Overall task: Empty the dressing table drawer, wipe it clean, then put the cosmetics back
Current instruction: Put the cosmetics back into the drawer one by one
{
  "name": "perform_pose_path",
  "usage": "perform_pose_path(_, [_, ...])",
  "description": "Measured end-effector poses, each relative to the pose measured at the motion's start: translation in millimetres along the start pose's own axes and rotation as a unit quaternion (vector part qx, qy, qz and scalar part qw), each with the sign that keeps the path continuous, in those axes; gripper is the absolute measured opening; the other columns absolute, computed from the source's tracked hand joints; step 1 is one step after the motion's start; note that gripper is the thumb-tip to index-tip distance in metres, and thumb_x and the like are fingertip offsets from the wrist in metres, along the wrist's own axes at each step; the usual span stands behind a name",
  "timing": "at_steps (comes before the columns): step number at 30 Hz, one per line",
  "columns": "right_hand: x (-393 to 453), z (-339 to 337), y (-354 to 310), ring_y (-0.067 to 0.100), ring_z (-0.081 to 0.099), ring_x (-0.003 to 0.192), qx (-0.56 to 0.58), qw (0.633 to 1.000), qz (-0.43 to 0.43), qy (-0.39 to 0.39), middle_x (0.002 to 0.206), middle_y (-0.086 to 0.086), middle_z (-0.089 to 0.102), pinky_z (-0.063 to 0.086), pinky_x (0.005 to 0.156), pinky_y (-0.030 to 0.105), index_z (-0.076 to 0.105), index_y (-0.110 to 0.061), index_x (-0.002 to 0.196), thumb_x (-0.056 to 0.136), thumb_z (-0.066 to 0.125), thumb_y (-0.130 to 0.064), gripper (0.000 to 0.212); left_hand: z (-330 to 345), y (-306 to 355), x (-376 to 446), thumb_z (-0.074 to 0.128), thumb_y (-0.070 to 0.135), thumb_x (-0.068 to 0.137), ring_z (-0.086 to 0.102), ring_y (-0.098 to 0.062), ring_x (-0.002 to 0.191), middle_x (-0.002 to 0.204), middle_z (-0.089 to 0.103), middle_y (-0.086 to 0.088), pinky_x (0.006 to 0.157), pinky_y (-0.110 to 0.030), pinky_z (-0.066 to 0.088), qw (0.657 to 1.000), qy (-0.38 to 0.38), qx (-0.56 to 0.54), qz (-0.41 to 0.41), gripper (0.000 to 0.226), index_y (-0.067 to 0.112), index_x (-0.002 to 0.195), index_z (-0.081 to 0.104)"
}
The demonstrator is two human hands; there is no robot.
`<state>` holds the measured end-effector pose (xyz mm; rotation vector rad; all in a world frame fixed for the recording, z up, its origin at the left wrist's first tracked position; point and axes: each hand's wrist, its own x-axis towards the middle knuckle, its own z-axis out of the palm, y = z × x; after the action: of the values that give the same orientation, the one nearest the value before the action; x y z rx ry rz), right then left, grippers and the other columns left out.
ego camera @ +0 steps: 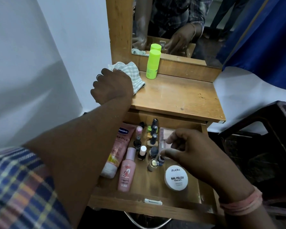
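Observation:
The wooden drawer (149,206) stands pulled out under the dressing table top (180,96). In it lie a pink Vaseline tube (117,151), a pink bottle (127,172), several small nail polish bottles (142,152) and a white round tub of nail polish remover wipes (176,178). My right hand (193,156) is inside the drawer and pinches the cap of a small blue nail polish bottle (161,161). My left hand (112,85) sits at the table top's left edge, fingers curled on a striped grey-white cloth (132,71).
A lime green bottle (153,63) stands on the table top against the mirror (172,22), whose frame rises at the back. A white wall is on the left, a blue curtain (262,38) at the upper right, and dark furniture (254,146) to the right of the drawer.

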<state>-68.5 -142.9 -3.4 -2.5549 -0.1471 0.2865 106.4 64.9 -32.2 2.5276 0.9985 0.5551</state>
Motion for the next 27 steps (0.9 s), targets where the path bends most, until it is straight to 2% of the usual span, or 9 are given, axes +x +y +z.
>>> perform_pose_path(6, [10.4, -9.2, -16.0, 0.003, 0.063, 0.066, -0.015, 1.000, -0.017, 0.000, 0.073, -0.008, 0.069, 0.053, 0.061, 0.029, 0.068, -0.032, 0.084, 0.087, 0.071, -0.051, 0.019, 4.6, -1.9, 0.8, 0.028, 0.048, 0.103, 0.068, -0.031, 0.091, 0.106, 0.068, -0.010, 0.072, -0.040, 0.047, 1.000, 0.011, 0.003, 0.021, 0.051, 0.011, 0.115, 0.061])
perform_pose_path(9, [38.7, -21.1, -34.2, 0.002, 0.063, 0.066, 0.030, 0.998, -0.040, 0.034, 0.075, -0.009, 0.069, 0.049, 0.059, 0.028, 0.069, -0.030, 0.085, 0.087, 0.071, -0.050, 0.021, 5.3, -2.4, 1.1, 0.030, 0.048, 0.103, 0.068, -0.032, 0.088, 0.103, 0.069, -0.010, 0.074, -0.041, 0.052, 1.000, 0.018, 0.006, 0.017, 0.051, 0.011, 0.112, 0.063])
perform_pose_path(11, [71.2, -25.7, -45.0, 0.002, 0.061, 0.078, 0.027, 0.995, -0.049, 0.081, 0.090, -0.011, 0.068, 0.045, 0.063, 0.027, 0.068, -0.030, 0.101, 0.088, 0.072, -0.048, 0.022, 6.1, -2.9, 1.2, 0.031, 0.047, 0.103, 0.068, -0.032, 0.089, 0.103, 0.069, -0.011, 0.075, -0.042, 0.052, 1.000, 0.016, -0.002, 0.019, 0.050, 0.010, 0.112, 0.063])
perform_pose_path(14, [126.8, -30.0, -59.1, 0.015, 0.057, 0.105, -0.015, 0.979, -0.074, 0.188, 0.124, 0.000, 0.056, 0.044, 0.080, 0.027, 0.050, -0.025, 0.136, 0.091, 0.071, -0.038, 0.052, 7.1, -3.0, -0.3, 0.031, 0.045, 0.103, 0.068, -0.034, 0.089, 0.103, 0.070, -0.012, 0.073, -0.041, 0.047, 0.999, 0.022, -0.020, 0.023, 0.049, 0.009, 0.111, 0.063])
perform_pose_path(17, [170.8, -34.6, -69.5, 0.022, 0.055, 0.111, -0.088, 0.945, -0.136, 0.285, 0.132, 0.007, 0.044, 0.052, 0.089, 0.032, 0.040, -0.022, 0.145, 0.092, 0.070, -0.026, 0.061, 8.3, -3.3, -0.6, 0.033, 0.041, 0.102, 0.067, -0.036, 0.087, 0.100, 0.070, -0.013, 0.069, -0.038, 0.039, 0.998, 0.032, -0.036, 0.028, 0.046, 0.007, 0.108, 0.064])
perform_pose_path(19, [188.5, -35.7, -72.9, 0.023, 0.055, 0.110, -0.139, 0.934, -0.143, 0.297, 0.129, 0.008, 0.044, 0.051, 0.089, 0.032, 0.040, -0.018, 0.145, 0.092, 0.070, -0.023, 0.061, 9.7, -2.8, 0.8, 0.035, 0.039, 0.102, 0.066, -0.037, 0.090, 0.103, 0.070, -0.014, 0.070, -0.038, 0.035, 0.998, 0.032, -0.041, 0.024, 0.045, 0.007, 0.110, 0.064])
perform_pose_path(21, [197.3, -33.4, -75.1, 0.024, 0.055, 0.109, -0.143, 0.937, -0.141, 0.287, 0.128, 0.010, 0.045, 0.051, 0.088, 0.033, 0.039, -0.014, 0.145, 0.091, 0.072, -0.022, 0.064, 11.2, -2.9, 2.5, 0.034, 0.040, 0.102, 0.066, -0.036, 0.093, 0.106, 0.069, -0.013, 0.073, -0.039, 0.039, 0.999, 0.030, -0.037, 0.025, 0.045, 0.008, 0.113, 0.063])
perform_pose_path(24, [197.0, -31.4, -77.9, 0.025, 0.058, 0.107, -0.094, 0.946, -0.134, 0.278, 0.127, 0.012, 0.051, 0.045, 0.078, 0.030, 0.041, -0.013, 0.137, 0.087, 0.078, -0.018, 0.062, 10.8, -3.2, 3.4, 0.031, 0.041, 0.103, 0.066, -0.036, 0.100, 0.114, 0.068, -0.013, 0.077, -0.040, 0.041, 0.999, 0.027, -0.028, 0.031, 0.047, 0.009, 0.119, 0.061])
perform_pose_path(27, [175.6, -35.6, -79.9, 0.021, 0.062, 0.100, -0.032, 0.946, -0.136, 0.291, 0.112, 0.006, 0.063, 0.038, 0.070, 0.025, 0.049, -0.016, 0.120, 0.083, 0.080, -0.017, 0.048, 9.6, -4.2, 3.1, 0.029, 0.043, 0.104, 0.066, -0.035, 0.102, 0.116, 0.068, -0.013, 0.074, -0.040, 0.037, 0.999, 0.027, -0.013, 0.041, 0.049, 0.009, 0.121, 0.060])
